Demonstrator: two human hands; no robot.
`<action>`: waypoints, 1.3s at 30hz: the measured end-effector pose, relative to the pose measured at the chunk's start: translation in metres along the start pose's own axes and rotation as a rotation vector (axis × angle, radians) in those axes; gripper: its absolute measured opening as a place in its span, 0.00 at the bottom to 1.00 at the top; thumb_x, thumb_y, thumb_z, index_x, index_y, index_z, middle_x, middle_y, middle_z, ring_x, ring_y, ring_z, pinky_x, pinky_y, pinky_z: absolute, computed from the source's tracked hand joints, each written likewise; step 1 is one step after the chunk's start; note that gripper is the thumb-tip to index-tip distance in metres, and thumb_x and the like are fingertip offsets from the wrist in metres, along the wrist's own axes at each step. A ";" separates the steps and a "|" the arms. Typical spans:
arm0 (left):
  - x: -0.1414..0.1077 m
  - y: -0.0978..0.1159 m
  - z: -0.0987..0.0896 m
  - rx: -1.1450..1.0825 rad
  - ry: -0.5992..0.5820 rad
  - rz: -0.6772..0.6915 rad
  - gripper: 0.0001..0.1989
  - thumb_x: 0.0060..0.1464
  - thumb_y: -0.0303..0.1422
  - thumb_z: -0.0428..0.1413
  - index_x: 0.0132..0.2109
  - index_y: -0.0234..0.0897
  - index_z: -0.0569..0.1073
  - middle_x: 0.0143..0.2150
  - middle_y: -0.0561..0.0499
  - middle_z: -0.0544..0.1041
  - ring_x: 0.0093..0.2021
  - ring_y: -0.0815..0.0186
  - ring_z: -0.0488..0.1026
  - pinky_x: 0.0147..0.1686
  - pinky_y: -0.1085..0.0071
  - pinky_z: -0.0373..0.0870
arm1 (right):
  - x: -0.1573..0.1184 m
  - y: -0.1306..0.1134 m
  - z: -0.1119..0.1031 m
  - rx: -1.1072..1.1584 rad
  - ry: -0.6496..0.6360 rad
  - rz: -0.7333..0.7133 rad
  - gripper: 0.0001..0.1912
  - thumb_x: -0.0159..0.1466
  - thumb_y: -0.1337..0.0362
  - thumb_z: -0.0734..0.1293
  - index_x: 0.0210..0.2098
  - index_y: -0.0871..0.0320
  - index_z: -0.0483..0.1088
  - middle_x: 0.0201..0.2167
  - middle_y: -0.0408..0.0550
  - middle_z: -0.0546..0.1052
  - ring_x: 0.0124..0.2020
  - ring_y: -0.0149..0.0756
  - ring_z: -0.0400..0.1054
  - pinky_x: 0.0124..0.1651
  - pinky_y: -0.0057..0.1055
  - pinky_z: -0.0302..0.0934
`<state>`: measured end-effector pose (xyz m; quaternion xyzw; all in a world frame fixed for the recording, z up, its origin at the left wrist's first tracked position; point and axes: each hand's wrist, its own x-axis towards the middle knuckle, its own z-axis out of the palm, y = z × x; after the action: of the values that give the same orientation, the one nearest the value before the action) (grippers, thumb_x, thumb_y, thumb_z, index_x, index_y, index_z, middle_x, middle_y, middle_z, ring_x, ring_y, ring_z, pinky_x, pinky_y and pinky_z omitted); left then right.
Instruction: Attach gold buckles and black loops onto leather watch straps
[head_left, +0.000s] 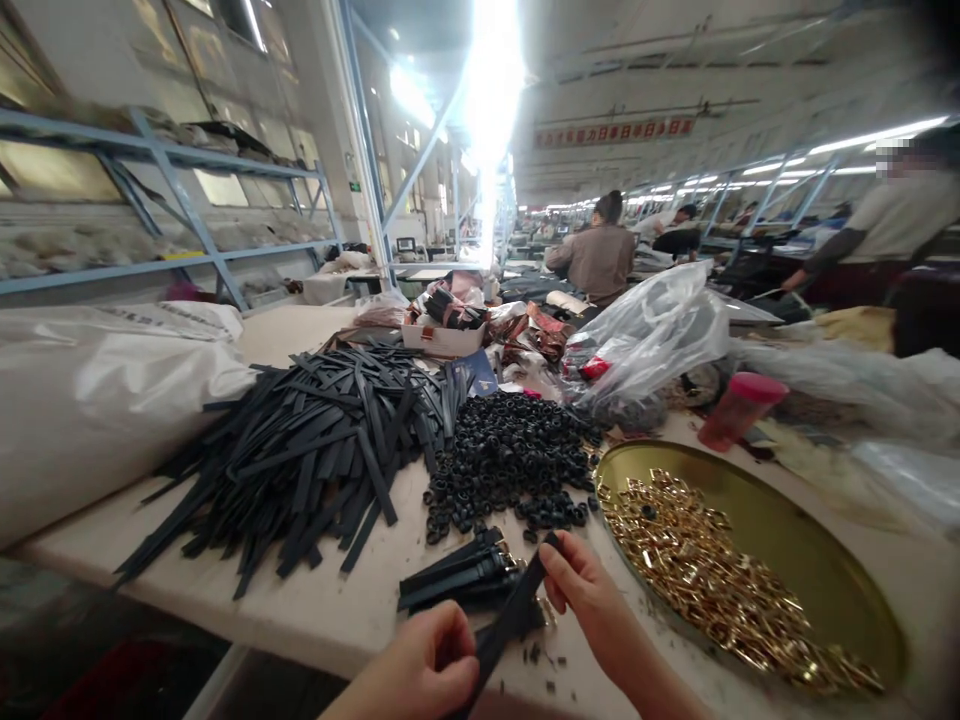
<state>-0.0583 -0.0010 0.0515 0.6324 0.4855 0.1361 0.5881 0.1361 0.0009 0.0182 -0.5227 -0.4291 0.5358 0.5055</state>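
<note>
Head view: black strap [517,600] strung between both grips, slanting up from left to right. Left grip [427,660] closed on its lower stretch, thumb against curled fingers; right grip [589,580] pinched together on the upper end. Small dark scraps [534,655] on the counter [352,620], between the grips and below the strap.

Just beyond left grip: a low stack of buckled straps [454,575], black with gold-coloured metal, lying behind the held piece. Right of the right grip: round tray [787,510], greenish gold, with a heap of gold-coloured metal pieces [712,560] on it.

Straight beyond right grip: mound of small black loops [510,450]. Farther left, beyond left grip: large tangle of loose straps [315,460]; white sack [105,400] beside it.

Beyond the tray: pink-lidded container [739,410], tilted; clear plastic bag [660,330] to its left. Well beyond both grips: seated person [600,255], back turned, brown top.
</note>
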 end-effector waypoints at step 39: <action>0.038 -0.021 0.042 -0.556 0.098 -0.136 0.28 0.46 0.55 0.46 0.38 0.33 0.68 0.17 0.62 0.55 0.15 0.75 0.50 0.15 0.77 0.48 | 0.022 0.028 -0.031 -0.355 -0.067 0.120 0.10 0.57 0.58 0.63 0.25 0.59 0.62 0.22 0.41 0.68 0.25 0.31 0.64 0.30 0.27 0.60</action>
<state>-0.0172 -0.0006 0.0067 0.4054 0.4987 0.2548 0.7225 0.1653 0.0171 -0.0145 -0.6102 -0.5015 0.4980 0.3580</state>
